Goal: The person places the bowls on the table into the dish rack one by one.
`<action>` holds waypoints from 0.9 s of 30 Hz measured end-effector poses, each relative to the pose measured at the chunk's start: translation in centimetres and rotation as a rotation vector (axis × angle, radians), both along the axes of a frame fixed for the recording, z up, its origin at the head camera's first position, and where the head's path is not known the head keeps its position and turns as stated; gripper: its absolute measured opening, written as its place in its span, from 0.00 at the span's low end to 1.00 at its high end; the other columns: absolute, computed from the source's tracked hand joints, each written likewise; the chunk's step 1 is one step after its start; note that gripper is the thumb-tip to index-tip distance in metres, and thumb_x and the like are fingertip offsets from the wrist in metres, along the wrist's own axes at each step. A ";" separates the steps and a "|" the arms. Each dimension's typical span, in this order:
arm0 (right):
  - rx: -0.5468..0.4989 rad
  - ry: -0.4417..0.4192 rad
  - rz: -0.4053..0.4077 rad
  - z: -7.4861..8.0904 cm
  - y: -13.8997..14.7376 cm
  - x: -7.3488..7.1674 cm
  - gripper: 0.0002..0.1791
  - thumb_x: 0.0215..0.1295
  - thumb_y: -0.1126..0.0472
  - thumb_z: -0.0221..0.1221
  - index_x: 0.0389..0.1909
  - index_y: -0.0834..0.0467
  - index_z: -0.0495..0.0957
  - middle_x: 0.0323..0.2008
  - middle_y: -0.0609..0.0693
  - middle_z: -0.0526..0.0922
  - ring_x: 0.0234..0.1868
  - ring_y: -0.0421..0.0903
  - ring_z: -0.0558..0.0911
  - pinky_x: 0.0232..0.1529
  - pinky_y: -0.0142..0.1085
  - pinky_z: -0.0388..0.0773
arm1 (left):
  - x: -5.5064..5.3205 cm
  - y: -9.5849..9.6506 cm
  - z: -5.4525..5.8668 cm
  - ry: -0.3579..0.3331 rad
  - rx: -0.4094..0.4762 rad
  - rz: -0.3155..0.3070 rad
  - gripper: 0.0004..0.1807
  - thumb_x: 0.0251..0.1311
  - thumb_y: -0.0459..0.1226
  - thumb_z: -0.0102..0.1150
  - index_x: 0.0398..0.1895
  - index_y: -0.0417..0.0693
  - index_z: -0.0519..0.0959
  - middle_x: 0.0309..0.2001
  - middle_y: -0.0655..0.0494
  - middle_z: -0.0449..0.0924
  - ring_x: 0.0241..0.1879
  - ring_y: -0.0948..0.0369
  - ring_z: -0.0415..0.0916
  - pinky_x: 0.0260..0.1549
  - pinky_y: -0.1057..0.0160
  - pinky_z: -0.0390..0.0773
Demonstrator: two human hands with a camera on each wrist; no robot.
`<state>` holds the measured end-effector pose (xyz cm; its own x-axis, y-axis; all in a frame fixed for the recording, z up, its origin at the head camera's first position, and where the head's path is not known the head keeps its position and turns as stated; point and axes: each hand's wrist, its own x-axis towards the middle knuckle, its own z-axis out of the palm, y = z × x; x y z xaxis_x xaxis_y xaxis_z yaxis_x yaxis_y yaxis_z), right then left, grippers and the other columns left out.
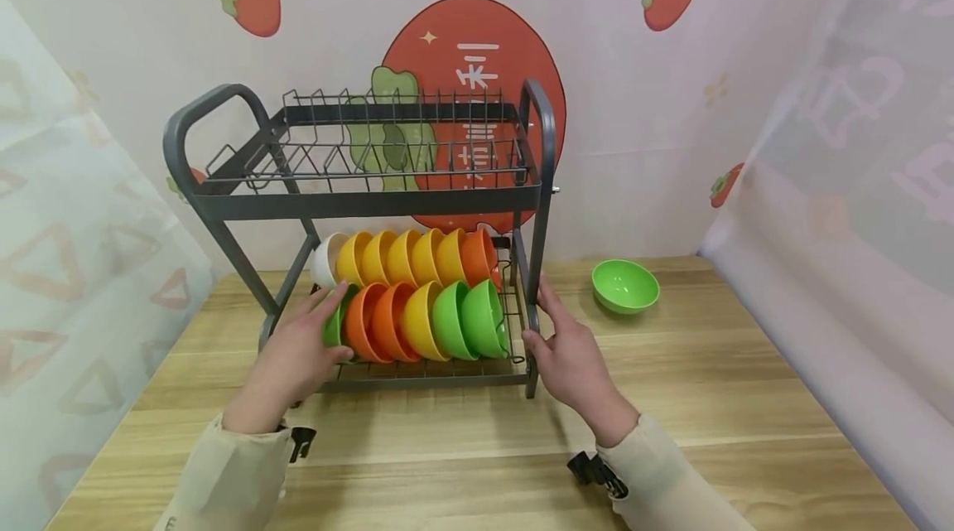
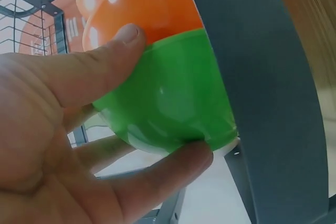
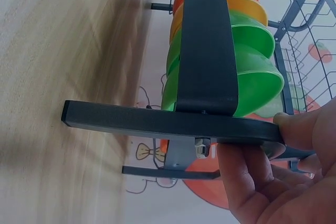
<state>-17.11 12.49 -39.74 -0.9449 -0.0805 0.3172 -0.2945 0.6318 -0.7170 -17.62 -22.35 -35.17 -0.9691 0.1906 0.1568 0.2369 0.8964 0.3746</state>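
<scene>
A dark two-tier dish rack (image 1: 368,205) stands on the table, with bowls set on edge in two rows on its lower tier. My left hand (image 1: 298,353) holds the green bowl (image 2: 168,93) at the left end of the front row, thumb near the rim and fingers against its outside. Beside that bowl are orange bowls (image 1: 360,324), a yellow bowl (image 1: 419,322) and two more green bowls (image 1: 484,320). At the rack's right side, my right hand (image 1: 577,361) grips the upright frame bar (image 3: 231,128) between thumb and fingers.
Behind the front row stand a white bowl (image 1: 324,262), several yellow bowls (image 1: 402,258) and an orange bowl (image 1: 479,256). A loose green bowl (image 1: 624,287) sits on the wooden table (image 1: 715,398) right of the rack. A printed cloth (image 1: 619,125) hangs behind.
</scene>
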 end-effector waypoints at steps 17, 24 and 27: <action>-0.006 -0.006 -0.001 -0.1 0.3 0.0 0.46 0.69 0.65 0.62 0.80 0.46 0.47 0.68 0.54 0.71 0.16 0.38 0.75 0.20 0.37 0.74 | -0.8 -0.9 -0.6 -0.163 0.205 0.017 0.51 0.57 0.37 0.71 0.80 0.47 0.52 0.75 0.35 0.52 0.70 0.34 0.52 0.62 0.32 0.57; -0.011 -0.006 0.014 0.1 0.3 0.0 0.46 0.68 0.65 0.63 0.80 0.47 0.48 0.68 0.54 0.70 0.15 0.39 0.75 0.19 0.37 0.73 | -0.6 -1.2 -1.0 -0.188 0.259 0.028 0.55 0.58 0.38 0.71 0.81 0.47 0.45 0.74 0.31 0.50 0.67 0.34 0.55 0.60 0.32 0.60; -0.018 -0.014 0.017 0.1 0.2 0.0 0.46 0.68 0.65 0.63 0.80 0.46 0.48 0.68 0.54 0.70 0.15 0.39 0.75 0.19 0.37 0.73 | 0.2 -0.6 -0.8 -0.193 0.207 0.079 0.61 0.57 0.48 0.72 0.81 0.44 0.36 0.73 0.26 0.45 0.64 0.31 0.57 0.57 0.31 0.63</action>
<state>-17.12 12.67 -39.67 -0.9478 -0.0906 0.3056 -0.2948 0.6136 -0.7325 -17.41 -22.93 -35.95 -0.9953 0.0970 -0.0046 0.0761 0.8089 0.5830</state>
